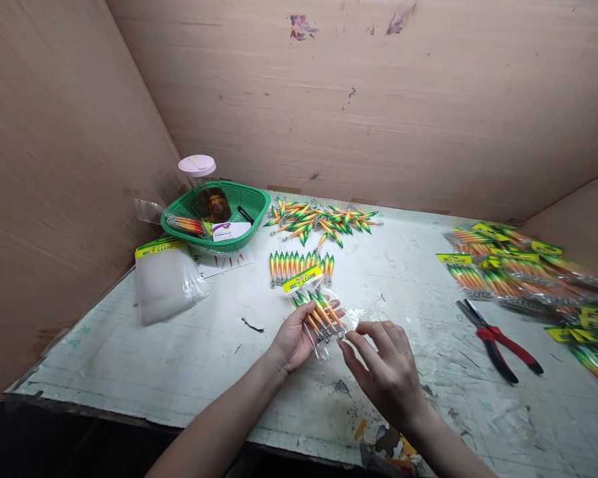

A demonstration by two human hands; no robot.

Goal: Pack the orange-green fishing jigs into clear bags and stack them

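Observation:
My left hand [294, 342] holds a clear plastic bag with a yellow header [303, 279], thumb on top and fingers beneath. Inside it lie several green-and-orange fishing lures [323, 312], hook ends toward me. At the bag's lower right, my right hand [386, 365] has thumb and index finger pinched at the metal hook end of a lure [341, 335]. Just beyond the bag stretches a neat row of similar lures [282, 265], partly covered by the header. Behind that row is a loose heap of lures [323, 219].
A green basket [256, 222] at back left holds a lidded jar [214, 199] and red lures. Flat bags [162, 285] are stacked before it. Red-handled pliers [498, 342] lie at right, near filled lure packets [508, 265]. Board walls enclose the table's back and sides.

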